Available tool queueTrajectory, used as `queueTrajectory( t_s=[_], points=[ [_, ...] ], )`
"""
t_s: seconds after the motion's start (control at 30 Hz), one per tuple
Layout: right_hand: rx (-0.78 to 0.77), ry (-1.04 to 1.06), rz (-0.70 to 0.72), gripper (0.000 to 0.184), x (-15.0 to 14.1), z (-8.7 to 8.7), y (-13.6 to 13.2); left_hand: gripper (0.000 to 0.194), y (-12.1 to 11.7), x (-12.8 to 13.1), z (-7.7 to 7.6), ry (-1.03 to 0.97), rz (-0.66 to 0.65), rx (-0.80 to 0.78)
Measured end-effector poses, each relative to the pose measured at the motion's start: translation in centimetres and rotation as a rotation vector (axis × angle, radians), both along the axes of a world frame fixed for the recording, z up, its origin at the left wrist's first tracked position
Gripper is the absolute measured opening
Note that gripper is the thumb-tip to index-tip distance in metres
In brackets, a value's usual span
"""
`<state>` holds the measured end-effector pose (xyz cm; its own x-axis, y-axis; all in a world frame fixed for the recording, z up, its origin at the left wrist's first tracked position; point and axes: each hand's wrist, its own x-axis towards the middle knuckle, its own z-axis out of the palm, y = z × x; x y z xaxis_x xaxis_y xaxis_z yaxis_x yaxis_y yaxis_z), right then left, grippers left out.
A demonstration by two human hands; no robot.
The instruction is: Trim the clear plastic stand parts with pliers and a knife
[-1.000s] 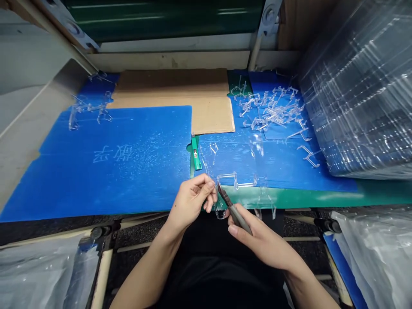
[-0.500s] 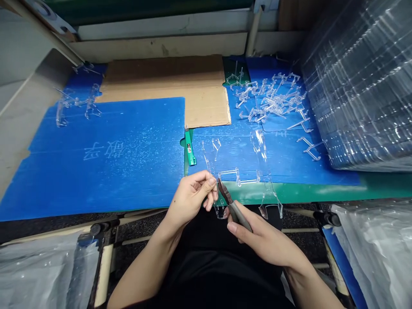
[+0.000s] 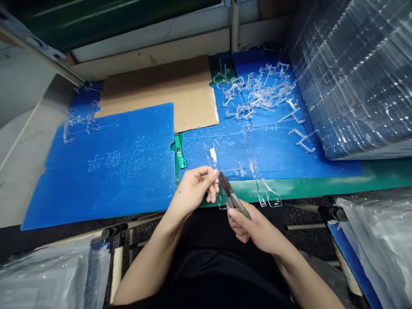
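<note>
Left hand [image 3: 192, 193] closed in a pinch on a clear acrylic stand piece [image 3: 211, 161], held over the front edge of the blue corrugated sheet [image 3: 112, 201]. Right hand [image 3: 257, 227] closed around grey-handled side cutters [image 3: 240, 205], jaws at the piece. Loose clear acrylic pieces [image 3: 260, 96] lie beyond that sheet's right end.

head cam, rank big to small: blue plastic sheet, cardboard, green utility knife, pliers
Largest to smallest:
Blue plastic sheet
Cardboard, partly covered by the sheet
Pliers and green utility knife: they look similar, and the pliers are nearer the camera, so I can't rank them.
</note>
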<state>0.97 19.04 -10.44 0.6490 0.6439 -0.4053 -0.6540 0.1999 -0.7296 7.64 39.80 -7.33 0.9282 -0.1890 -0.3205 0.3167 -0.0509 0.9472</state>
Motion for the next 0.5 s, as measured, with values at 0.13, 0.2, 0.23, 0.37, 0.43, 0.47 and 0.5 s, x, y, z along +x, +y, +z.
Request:
queueTrajectory(
  t_s=[0.13, 0.2, 0.23, 0.37, 0.43, 0.47, 0.5],
  points=[
    [0.051, 0.005, -0.031, 0.044, -0.4, -0.7, -1.0, 0.031, 0.3, 2.0, 0.8, -0.102, 0.097, 0.228],
    [0.029, -0.026, -0.05, 0.042, -0.8, -0.9, -1.6, 0.024, 0.9, 3.1, 0.9, -0.165, 0.127, 0.322],
    [-0.004, -0.05, -0.053, 0.041, -1.0, -0.8, -1.8, 0.022, 1.3, 3.7, 0.9, -0.194, 0.127, 0.393],
    [-0.157, -0.157, -0.013, 0.037, -2.0, -0.1, -2.8, 0.029, 2.5, 5.7, 1.0, -0.358, 0.098, 0.867],
    [-0.149, -0.177, -0.029, 0.036, -2.9, 0.5, -3.5, 0.04, 1.8, 6.5, 1.6, -0.537, 0.074, 1.111],
    [-0.117, -0.175, -0.058, 0.036, -3.5, 0.7, -3.8, 0.041, 1.0, 6.9, 2.2, -0.644, 0.014, 1.197],
    [-0.074, -0.167, -0.097, 0.036, -4.1, 0.9, -4.3, 0.037, -0.3, 7.4, 2.8, -0.745, -0.109, 1.244]
  ],
)
